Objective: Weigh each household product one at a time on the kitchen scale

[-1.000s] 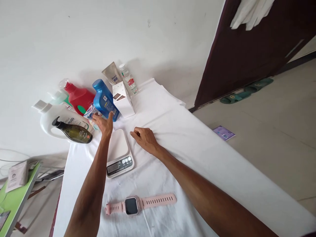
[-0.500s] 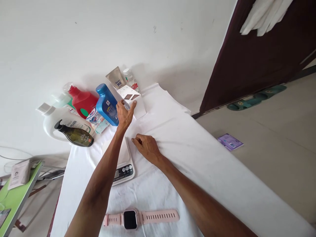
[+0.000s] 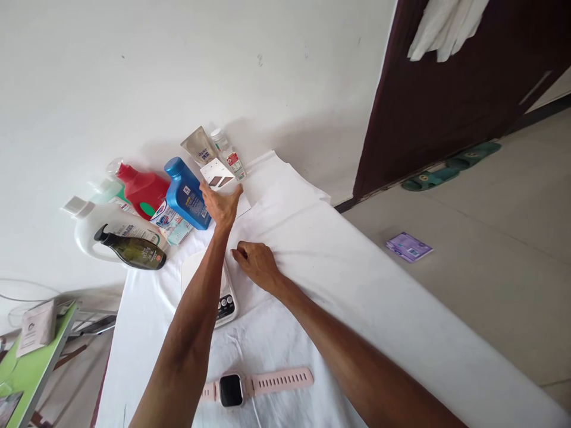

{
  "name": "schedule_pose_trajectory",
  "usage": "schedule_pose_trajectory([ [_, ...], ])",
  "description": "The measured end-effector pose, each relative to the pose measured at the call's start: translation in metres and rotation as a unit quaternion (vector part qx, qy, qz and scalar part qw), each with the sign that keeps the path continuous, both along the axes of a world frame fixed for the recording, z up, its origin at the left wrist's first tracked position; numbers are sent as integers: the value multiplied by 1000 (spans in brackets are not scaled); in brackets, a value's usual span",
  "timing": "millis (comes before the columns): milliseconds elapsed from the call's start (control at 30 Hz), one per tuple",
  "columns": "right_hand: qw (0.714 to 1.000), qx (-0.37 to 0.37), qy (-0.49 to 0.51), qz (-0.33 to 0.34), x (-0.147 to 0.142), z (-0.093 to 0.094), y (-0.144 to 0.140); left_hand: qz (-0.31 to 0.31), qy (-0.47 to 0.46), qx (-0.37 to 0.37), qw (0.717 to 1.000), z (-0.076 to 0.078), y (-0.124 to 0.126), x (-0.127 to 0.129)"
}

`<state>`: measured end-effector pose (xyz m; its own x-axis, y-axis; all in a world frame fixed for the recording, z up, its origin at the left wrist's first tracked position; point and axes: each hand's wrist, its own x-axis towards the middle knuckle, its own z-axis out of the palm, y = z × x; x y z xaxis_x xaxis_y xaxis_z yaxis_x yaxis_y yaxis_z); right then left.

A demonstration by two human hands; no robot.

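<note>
My left hand (image 3: 222, 205) reaches to the back of the table, with thumb and fingers spread around a white box (image 3: 217, 170) that has two dark windows; the hand hides much of the box. Close on its left stands a blue bottle (image 3: 187, 193). My right hand (image 3: 257, 261) rests on the white cloth, fingers curled in, with nothing visible in them. Between my arms lies a white kitchen scale (image 3: 229, 306), largely covered by my left forearm. A pink smartwatch (image 3: 231, 390) lies nearer to me, its strap partly behind that forearm.
Left of the blue bottle are a red bottle (image 3: 143, 187), a soap pack (image 3: 172, 223), a white jug (image 3: 89, 229) and a dark green pump bottle (image 3: 136, 249). Behind the box are a tube (image 3: 199, 145) and a clear bottle (image 3: 232, 161). A purple packet (image 3: 409, 246) lies on the floor.
The white box has shifted a little left with my left hand, and more of the clear bottle behind it shows. My right hand stays curled on the cloth. The view has turned slightly.
</note>
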<state>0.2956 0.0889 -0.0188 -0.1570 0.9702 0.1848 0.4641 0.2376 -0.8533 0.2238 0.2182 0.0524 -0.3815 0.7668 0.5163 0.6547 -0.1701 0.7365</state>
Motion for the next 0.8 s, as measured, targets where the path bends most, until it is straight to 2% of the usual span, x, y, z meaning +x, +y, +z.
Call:
schedule_pose_trajectory([
  [200,1000,7,4,4,0,1,0,36,9,0,999,8,-18,-19],
  [300,1000,10,6,5,0,1,0,20,-10,32,999,13,-25,-29],
  [400,1000,10,6,8,1,2,-1,-8,-21,76,997,22,-42,-44],
  [533,1000,10,7,13,2,3,-1,-64,-42,124,989,41,-86,-79],
  [667,1000,11,13,19,2,3,-2,-103,-52,134,984,58,-143,-131],
  [733,1000,13,16,21,2,3,-2,-99,-48,116,987,59,-172,-157],
  [800,999,14,23,22,2,3,-3,-89,-56,87,991,53,-198,-179],
])
